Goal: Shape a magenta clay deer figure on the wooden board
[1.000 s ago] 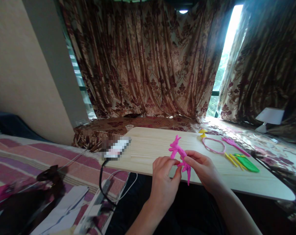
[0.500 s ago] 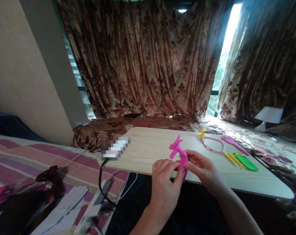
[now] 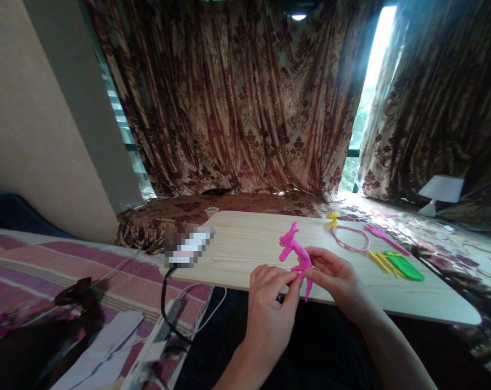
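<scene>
Between my two hands, above the near edge of the wooden table point(image 3: 245, 238), is a pink clay animal figure point(image 3: 301, 254) with upright ears, a long body and a tail pointing down. My left hand point(image 3: 272, 298) pinches a lower limb of it between thumb and index finger. From the right, my right hand point(image 3: 335, 273) grips the figure's lower body, its thumb in front and its other fingers behind. The spots under the fingertips are hidden.
On the table's right lie a yellow mushroom-shaped piece point(image 3: 333, 218), a pink ring point(image 3: 351, 238), a pink hand-ended stick point(image 3: 386, 238), yellow sticks point(image 3: 383, 262) and a green flat piece point(image 3: 408, 267). A blurred-out device point(image 3: 191, 246) with a black cable point(image 3: 164, 298) sits at the left edge.
My left hand has shifted slightly left and down along the figure, and more of its tail shows below. Both hands keep hold of the pink figure. The view has moved slightly.
</scene>
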The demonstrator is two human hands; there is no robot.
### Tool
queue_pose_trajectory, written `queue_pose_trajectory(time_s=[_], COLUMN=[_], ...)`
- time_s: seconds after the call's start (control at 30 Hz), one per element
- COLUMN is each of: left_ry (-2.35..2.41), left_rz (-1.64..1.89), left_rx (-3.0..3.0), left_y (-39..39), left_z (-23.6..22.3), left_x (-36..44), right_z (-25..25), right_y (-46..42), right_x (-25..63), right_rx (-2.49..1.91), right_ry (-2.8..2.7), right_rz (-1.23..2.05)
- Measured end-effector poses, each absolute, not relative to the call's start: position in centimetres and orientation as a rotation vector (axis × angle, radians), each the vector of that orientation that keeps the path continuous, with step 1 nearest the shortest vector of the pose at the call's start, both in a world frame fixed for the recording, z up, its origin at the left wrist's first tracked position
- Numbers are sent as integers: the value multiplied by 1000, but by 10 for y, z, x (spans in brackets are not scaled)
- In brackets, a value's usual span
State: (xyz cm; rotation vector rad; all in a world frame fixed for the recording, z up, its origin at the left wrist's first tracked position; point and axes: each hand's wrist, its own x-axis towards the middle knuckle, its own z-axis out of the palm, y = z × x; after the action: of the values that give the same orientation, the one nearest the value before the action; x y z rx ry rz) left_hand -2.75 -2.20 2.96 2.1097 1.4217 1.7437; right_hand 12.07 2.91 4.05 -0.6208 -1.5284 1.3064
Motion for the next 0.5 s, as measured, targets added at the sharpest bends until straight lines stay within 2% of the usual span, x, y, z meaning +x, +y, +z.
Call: queue_pose_trajectory(time_s=[0.37, 0.5], left_ry=[1442, 1401], left_rz=[1754, 1636], left_rx=[2033, 1969], left_y=[-24, -21], left_z=[32, 37], left_x=[-37, -42], right_z=[36, 38], right_y=[35, 31], right_x=[127, 127], right_rx=[-646, -615], right_ry=[-1468, -1471], right_rz=[1338, 1385])
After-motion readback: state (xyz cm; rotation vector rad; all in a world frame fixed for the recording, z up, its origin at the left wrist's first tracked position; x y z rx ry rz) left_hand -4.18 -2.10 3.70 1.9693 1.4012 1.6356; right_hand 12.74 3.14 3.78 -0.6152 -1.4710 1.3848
